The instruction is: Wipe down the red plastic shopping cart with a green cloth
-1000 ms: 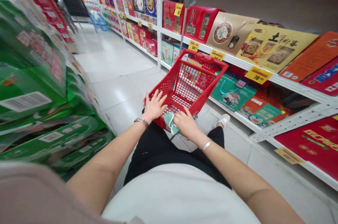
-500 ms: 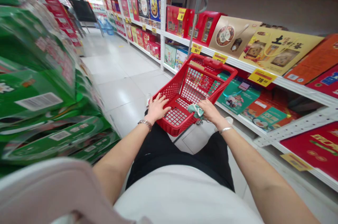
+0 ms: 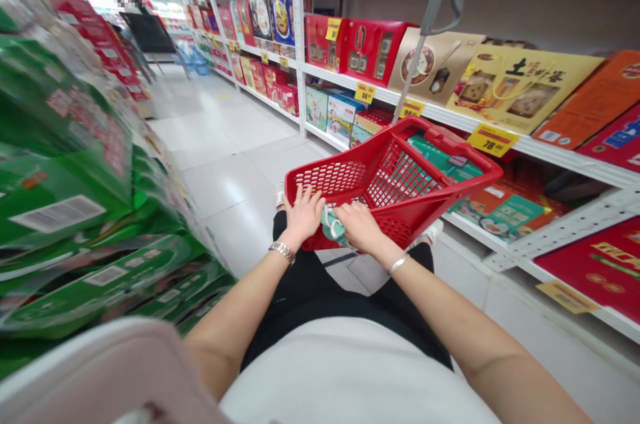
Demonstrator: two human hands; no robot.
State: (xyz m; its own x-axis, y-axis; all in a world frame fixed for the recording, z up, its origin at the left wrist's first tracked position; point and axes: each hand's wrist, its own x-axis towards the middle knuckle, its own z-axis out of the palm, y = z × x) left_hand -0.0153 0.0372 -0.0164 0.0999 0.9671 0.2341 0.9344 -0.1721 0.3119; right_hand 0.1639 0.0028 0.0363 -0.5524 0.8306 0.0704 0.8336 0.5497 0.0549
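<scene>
A red plastic shopping basket [image 3: 327, 174] with a tall pull handle [image 3: 443, 4] is between my knees, its open side up and its long end turned toward the shelves on the right. My left hand [image 3: 303, 211] rests on the basket's near rim, fingers stretched out and apart. Bunched in my right hand [image 3: 359, 227] is a green-and-white cloth [image 3: 333, 224], pressed against the near side of the rim. The two hands are close together, and the cloth shows between them. Part of the basket's near wall is hidden behind my hands.
Green wrapped packages [image 3: 75, 204] are stacked close on my left. White shelves [image 3: 530, 134] with gift boxes [image 3: 520, 87] and yellow price tags run along the right. Farther down the tiled aisle [image 3: 215, 171], a person sits by a black chair [image 3: 147, 32].
The basket has swung round, its handle end moving right. My right hand has moved left with the cloth, nearer my left hand, which has shifted slightly down.
</scene>
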